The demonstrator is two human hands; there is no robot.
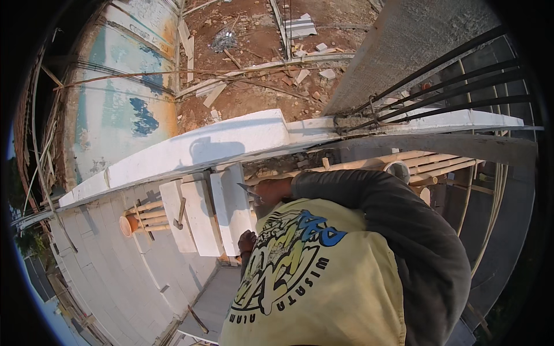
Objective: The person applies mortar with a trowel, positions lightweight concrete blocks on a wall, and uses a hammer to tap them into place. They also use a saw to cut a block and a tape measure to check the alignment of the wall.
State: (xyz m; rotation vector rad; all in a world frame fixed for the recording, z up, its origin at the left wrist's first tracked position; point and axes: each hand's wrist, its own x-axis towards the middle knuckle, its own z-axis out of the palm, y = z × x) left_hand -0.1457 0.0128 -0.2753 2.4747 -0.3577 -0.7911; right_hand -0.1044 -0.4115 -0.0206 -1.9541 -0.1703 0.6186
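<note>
A grey, pointed metal blade (247,188) sticks out to the left from my right hand (272,192), which is closed round its handle. The exact kind of tool is unclear. Just in front of my body stands a white lightweight concrete block (228,210), with the blade close to its right side. Lower down, my left hand (247,241) has its fingers curled at the edge of this block; my shirt covers the rest of that hand. Two more white blocks, a middle one (199,214) and a left one (175,202), lean alongside. A hammer-like tool (180,214) lies on the left one.
A white block wall (236,134) curves across ahead. Dark reinforcing bars (456,86) jut from a concrete column (398,52) at right. Bamboo poles (151,219) and an orange container (128,225) are at left; a round bucket (398,169) is at right. Rubble covers the ground (248,98) beyond.
</note>
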